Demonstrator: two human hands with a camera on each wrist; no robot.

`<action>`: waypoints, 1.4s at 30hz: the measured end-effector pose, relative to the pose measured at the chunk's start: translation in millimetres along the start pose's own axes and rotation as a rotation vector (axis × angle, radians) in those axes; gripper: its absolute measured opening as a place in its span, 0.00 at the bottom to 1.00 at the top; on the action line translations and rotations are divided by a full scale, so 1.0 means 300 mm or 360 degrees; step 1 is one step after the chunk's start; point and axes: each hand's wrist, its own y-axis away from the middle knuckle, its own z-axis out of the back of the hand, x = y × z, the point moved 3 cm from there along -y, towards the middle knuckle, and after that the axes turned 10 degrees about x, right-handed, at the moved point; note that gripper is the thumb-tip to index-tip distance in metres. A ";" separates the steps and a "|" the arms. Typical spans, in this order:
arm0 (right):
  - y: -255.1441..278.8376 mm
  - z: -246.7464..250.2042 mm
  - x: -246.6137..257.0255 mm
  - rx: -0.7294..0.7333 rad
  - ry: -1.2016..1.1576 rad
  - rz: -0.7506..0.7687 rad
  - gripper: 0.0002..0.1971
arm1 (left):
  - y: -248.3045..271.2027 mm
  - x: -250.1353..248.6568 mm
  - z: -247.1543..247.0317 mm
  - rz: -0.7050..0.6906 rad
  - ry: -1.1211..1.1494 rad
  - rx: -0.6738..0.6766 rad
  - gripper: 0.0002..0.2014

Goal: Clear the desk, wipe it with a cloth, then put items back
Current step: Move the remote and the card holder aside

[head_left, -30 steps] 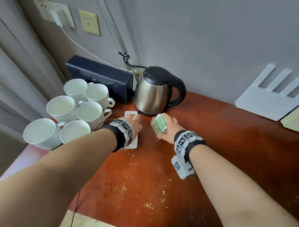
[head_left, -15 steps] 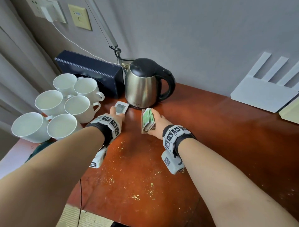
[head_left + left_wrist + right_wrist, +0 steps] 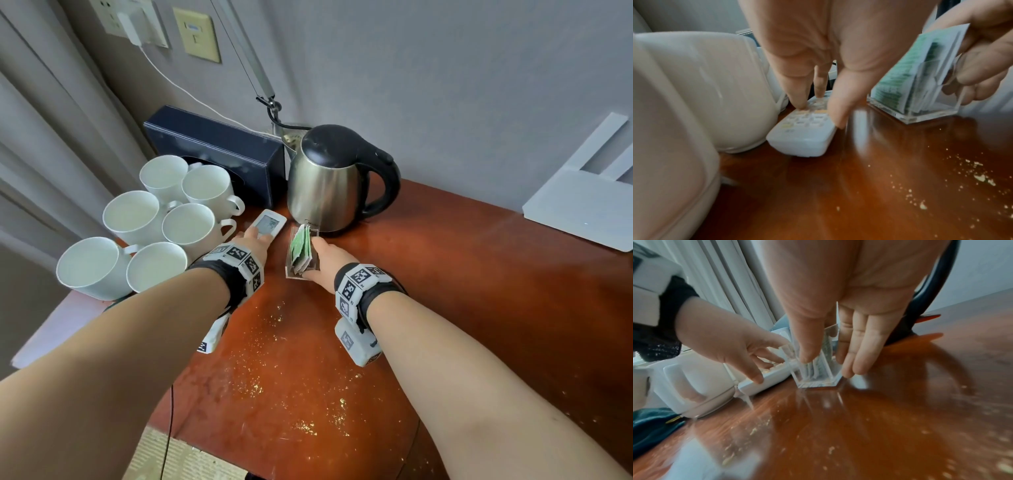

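Note:
A white remote control point(image 3: 269, 224) lies flat on the red-brown desk point(image 3: 445, 308), between the cups and the kettle. My left hand point(image 3: 253, 240) presses straight fingers on its buttons point(image 3: 818, 113), thumb beside its edge. A clear acrylic holder point(image 3: 299, 253) with green tea bags stands upright on the desk in front of the kettle. My right hand point(image 3: 318, 260) pinches it between thumb and fingers point(image 3: 828, 365). Yellowish crumbs point(image 3: 291, 394) are scattered over the near desk.
A steel kettle point(image 3: 329, 185) with a black handle stands just behind both hands. Several white cups point(image 3: 185, 226) crowd the left edge beside a dark box point(image 3: 212, 144). A white router point(image 3: 582, 209) sits at the far right. A dark teal cloth point(image 3: 651, 423) lies under the cups.
Both hands have slid forward toward the kettle, the left pushing the remote, the right carrying the tea bag holder, which now stands on the desk.

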 end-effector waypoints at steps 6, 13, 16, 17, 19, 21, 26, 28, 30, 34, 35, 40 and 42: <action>-0.036 0.005 0.043 -0.0040 0.0021 0.0015 0.24 | -0.001 0.000 0.006 0.0041 -0.0043 -0.0090 0.22; -0.028 0.001 0.051 -0.0051 -0.0128 0.0012 0.31 | 0.030 -0.004 0.002 -0.0090 -0.0039 -0.0175 0.24; 0.008 0.019 0.052 -0.0058 -0.0110 0.0029 0.36 | 0.067 0.006 0.016 -0.0053 -0.0021 -0.0102 0.25; 0.022 0.027 0.052 -0.0075 -0.0109 0.0039 0.36 | 0.084 0.006 0.024 -0.0071 0.0015 -0.0123 0.26; 0.060 0.045 0.052 -0.0131 -0.0087 0.0058 0.33 | 0.129 0.003 0.039 -0.0116 0.0136 -0.0237 0.29; 0.102 0.053 0.054 -0.0166 -0.0059 0.0075 0.31 | 0.188 0.002 0.040 -0.0154 0.0240 -0.0344 0.29; 0.203 0.031 0.088 -0.0146 0.0021 0.0197 0.36 | 0.329 0.046 -0.018 -0.0180 0.0398 -0.0557 0.34; 0.230 0.012 0.105 -0.0116 0.0083 0.0208 0.37 | 0.375 0.085 -0.051 -0.0143 0.0462 -0.0666 0.34; 0.249 -0.010 0.125 -0.0062 0.0142 0.0201 0.37 | 0.415 0.127 -0.090 -0.0116 0.0507 -0.0689 0.33; 0.274 -0.049 0.189 0.0001 0.0220 0.0229 0.37 | 0.462 0.246 -0.171 -0.0058 0.0478 -0.0704 0.28; 0.276 -0.060 0.208 0.0000 0.0235 0.0241 0.37 | 0.466 0.282 -0.190 -0.0045 0.0474 -0.0717 0.27; 0.273 -0.152 0.318 0.0032 0.0267 0.0172 0.33 | 0.456 0.486 -0.298 -0.0081 0.0547 -0.0646 0.28; 0.261 -0.212 0.369 0.0090 0.0311 0.0113 0.30 | 0.435 0.572 -0.350 -0.0067 0.0509 -0.0552 0.30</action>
